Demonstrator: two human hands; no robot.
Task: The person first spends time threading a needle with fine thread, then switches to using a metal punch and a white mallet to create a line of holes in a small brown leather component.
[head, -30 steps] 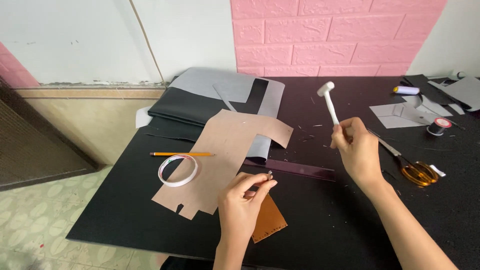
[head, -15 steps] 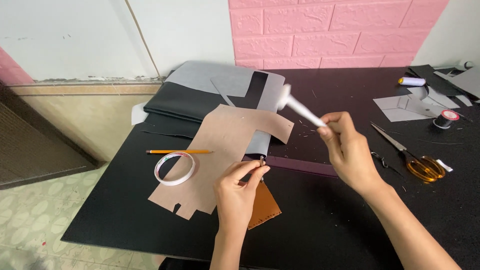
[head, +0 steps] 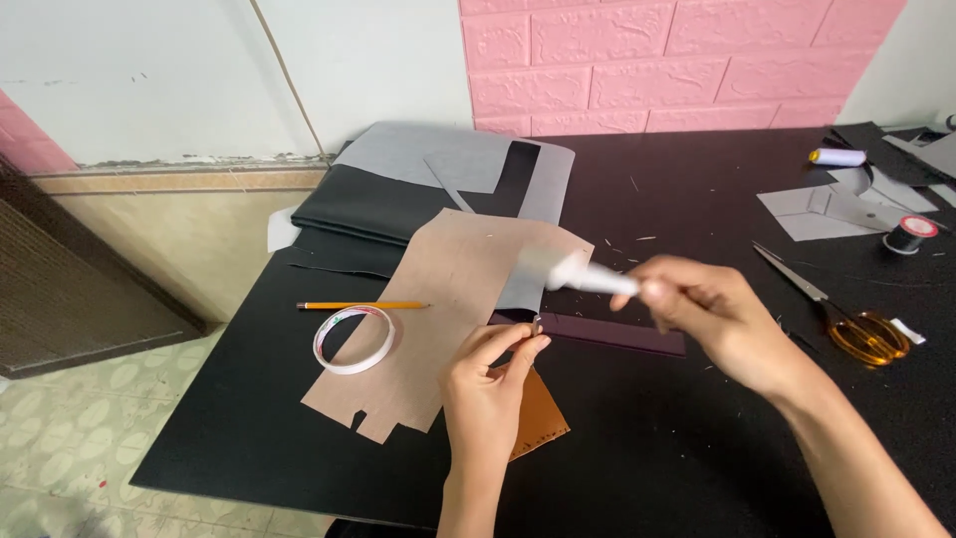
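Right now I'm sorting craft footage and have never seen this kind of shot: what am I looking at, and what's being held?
There is one view, from a camera worn on a person's head, looking down at their own two bare hands over a black table. The right hand grips a small white mallet, blurred. The left hand pinches a small metal punch upright at the end of a dark purple strip. Nearby lie a tan paper pattern, a tape roll, a pencil, a brown leather piece and orange-handled scissors.
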